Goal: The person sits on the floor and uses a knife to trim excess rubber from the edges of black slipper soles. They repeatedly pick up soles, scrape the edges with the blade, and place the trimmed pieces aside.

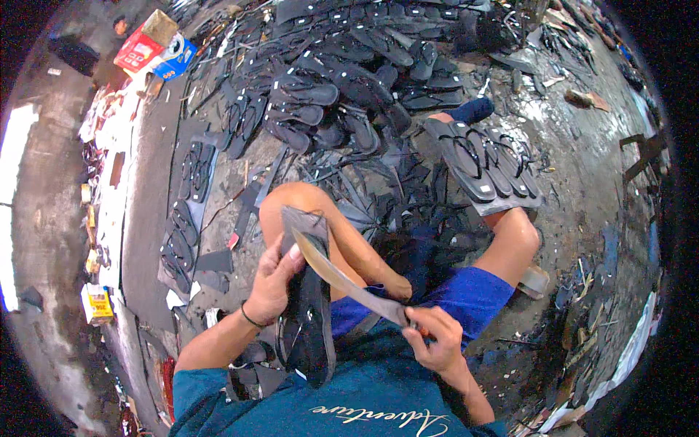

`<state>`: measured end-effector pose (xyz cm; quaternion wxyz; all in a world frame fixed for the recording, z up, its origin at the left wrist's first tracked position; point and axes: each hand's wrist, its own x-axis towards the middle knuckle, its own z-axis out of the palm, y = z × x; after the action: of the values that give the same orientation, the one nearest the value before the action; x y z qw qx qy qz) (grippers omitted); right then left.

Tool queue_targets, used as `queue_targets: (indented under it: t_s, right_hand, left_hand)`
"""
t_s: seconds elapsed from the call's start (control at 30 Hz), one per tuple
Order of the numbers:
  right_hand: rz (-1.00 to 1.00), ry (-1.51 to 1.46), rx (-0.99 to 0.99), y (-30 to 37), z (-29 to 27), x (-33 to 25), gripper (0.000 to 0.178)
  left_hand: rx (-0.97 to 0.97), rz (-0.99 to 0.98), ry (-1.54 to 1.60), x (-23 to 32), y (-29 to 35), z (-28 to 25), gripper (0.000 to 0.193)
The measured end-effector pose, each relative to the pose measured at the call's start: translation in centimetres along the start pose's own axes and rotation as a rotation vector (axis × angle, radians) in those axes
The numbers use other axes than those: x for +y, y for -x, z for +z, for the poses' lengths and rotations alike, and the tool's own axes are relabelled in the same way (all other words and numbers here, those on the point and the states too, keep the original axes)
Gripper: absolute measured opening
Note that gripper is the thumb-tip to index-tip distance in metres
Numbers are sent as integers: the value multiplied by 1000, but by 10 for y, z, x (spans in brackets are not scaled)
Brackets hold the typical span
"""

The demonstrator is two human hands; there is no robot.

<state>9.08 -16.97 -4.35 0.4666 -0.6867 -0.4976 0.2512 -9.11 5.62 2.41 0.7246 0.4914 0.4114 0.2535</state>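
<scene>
My left hand (269, 288) grips a black flip-flop (309, 313) by its edge, the thumb lying on the sole. The flip-flop stands lengthwise between my raised left knee and my body, its far end against the knee. In my right hand (438, 341) is the handle of a knife (342, 282) with a long curved blade. That blade slants up and left across the flip-flop, its tip close to my left thumb. Whether the edge touches the sole, I cannot tell. Farther right, several dark flip-flops (475, 166) lie side by side over my right lower leg.
A large heap of black flip-flops (313, 95) covers the floor ahead. Dark cut-off strips (364, 211) are scattered nearer my legs. More flip-flops (180, 244) lie at the left. A red and blue box (149, 54) stands far left, and a yellow box (97, 304) nearer.
</scene>
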Motion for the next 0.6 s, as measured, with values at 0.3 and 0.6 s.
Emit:
queue_targets:
  t_s: [0.3,0.6]
  right_hand:
    - [-81,202,-59,-28,-38,-25,34]
    - [-99,282,-236,-79,-79,-67,27]
  left_hand:
    - [-173,-41,-51,-30,20,-1,20]
    - [-281,-62,-87,-18,19,24,27]
